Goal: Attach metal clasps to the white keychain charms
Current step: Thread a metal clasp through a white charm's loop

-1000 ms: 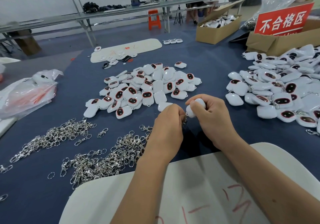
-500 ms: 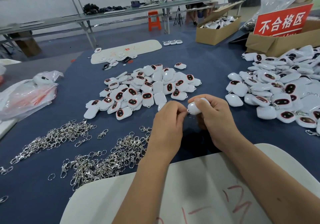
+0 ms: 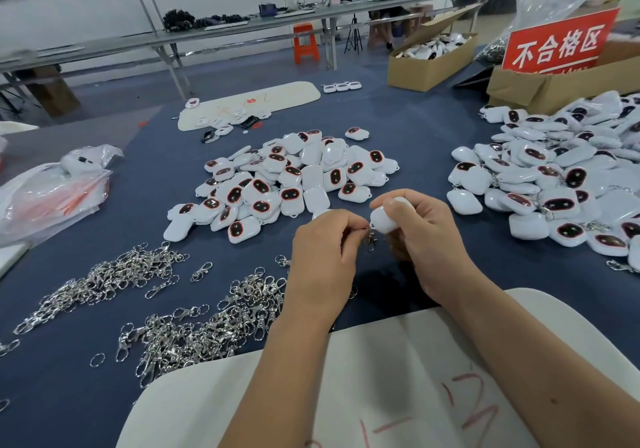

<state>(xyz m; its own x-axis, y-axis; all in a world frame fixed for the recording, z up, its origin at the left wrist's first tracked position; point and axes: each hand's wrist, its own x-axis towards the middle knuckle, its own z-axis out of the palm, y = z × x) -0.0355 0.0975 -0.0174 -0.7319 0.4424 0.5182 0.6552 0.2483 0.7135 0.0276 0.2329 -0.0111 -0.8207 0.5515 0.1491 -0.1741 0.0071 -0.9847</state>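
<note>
Two bare hands meet above the dark blue felt table top (image 3: 408, 129), just in front of the middle heap of white rounded plastic charms (image 3: 294, 177) with dark oval red-rimmed faces. The right hand (image 3: 420, 239) has fingers and thumb curled round one white charm (image 3: 384, 219), holding it up off the felt. The left hand (image 3: 325, 253) pinches a small silver metal clasp (image 3: 371, 236) between thumb and fingertips; the clasp touches the charm's lower edge and dangles between the hands. Whether it is already hooked on cannot be told. Left of that middle heap and nearer the person lie two spreads of loose silver clasps (image 3: 194, 330). Right of the heap sits a larger pile of white charms (image 3: 561, 177), some with metal rings showing. Nearest the person lies a white board with red marks (image 3: 398, 395), under both forearms.
</note>
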